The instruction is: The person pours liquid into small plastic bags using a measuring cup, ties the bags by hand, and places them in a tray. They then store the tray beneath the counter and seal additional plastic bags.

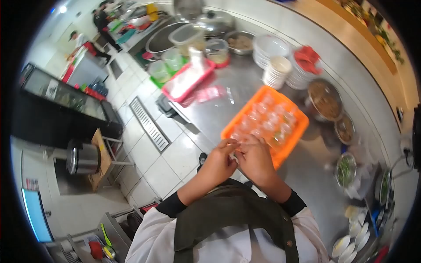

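My left hand (pixel 220 161) and my right hand (pixel 256 158) meet in front of my apron, at the near edge of an orange tray (pixel 287 154). The fingers of both are bent and pinched together at the tips. What they pinch is too small and too covered to make out. Inside the tray lie several small clear plastic bags (pixel 272 119), bunched close together, some with bits of orange and green showing. The tray rests on a steel counter (pixel 210 120).
Beyond the tray stand a pink basket (pixel 173 97), stacked white bowls (pixel 269 46) and paper cups (pixel 277 72). At the right are a metal pot (pixel 324 100) and a bowl of chopped greens (pixel 345 170). Two people (pixel 101 26) work far off at the left.
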Demonstrator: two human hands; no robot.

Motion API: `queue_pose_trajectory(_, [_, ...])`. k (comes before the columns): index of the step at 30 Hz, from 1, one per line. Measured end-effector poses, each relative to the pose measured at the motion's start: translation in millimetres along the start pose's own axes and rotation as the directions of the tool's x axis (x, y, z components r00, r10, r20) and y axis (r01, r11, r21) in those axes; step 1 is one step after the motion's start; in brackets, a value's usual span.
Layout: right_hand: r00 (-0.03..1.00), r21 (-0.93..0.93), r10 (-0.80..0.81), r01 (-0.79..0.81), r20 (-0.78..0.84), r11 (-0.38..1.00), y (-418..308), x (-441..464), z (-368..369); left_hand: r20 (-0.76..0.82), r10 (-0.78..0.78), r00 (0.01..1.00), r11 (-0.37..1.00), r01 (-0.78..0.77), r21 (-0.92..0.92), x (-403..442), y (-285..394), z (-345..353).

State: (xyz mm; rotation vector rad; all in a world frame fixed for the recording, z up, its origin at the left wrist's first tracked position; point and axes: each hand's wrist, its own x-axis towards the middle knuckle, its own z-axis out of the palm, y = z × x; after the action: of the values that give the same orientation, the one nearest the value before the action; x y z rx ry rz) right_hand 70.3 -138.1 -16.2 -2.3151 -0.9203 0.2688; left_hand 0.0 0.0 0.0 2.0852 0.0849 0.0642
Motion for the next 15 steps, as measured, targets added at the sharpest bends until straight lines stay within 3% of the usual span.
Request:
queue_pose_trajectory(2, [0.996,-0.125,0.09,-0.088,0.005,0.988,6.3,-7.2,-9.4,-0.027,-0.026,0.999,0.996,0.024,-0.086,-5.2,-1.1,22.5])
queue_pose_trajectory(3, [0.998,-0.079,0.027,-0.031,-0.051,0.996,-72.7,61.2,44.6,-0.073,-0.015,0.997,0.999,0.017,0.034,-10.9,-42.5,-87.6])
queue_pose_trajectory(5, [0.999,-0.18,-0.007,-0.002,-0.051,0.984,-81.9,87.3,75.4,-0.152,-0.011,0.988,0.999,0.016,0.028,-5.8,-83.7,-107.4])
queue_pose_trajectory(8, [0.995,-0.194,-0.001,0.02,0.095,0.981,-117.1,130.7,128.7,-0.188,-0.015,0.982,0.997,0.029,0.07,-20.3,-140.0,-164.6])
queue_pose_trajectory(11, [0.91,0.342,-0.138,-0.004,0.391,0.94,-135.6,205.6,179.7,-0.294,-0.047,0.955,0.991,0.08,0.103,-33.4,-189.4,-244.5])
queue_pose_trajectory(14, [0.916,0.576,-0.113,-0.143,0.385,0.805,-176.6,281.5,211.8,-0.389,-0.145,0.91,0.974,0.202,0.108,-71.9,-235.0,-321.0])
queue_pose_trajectory(15, [0.959,0.604,-0.119,-0.064,0.258,0.794,-186.6,310.9,218.3,-0.398,-0.171,0.901,0.966,0.233,0.114,-79.8,-248.0,-340.6])
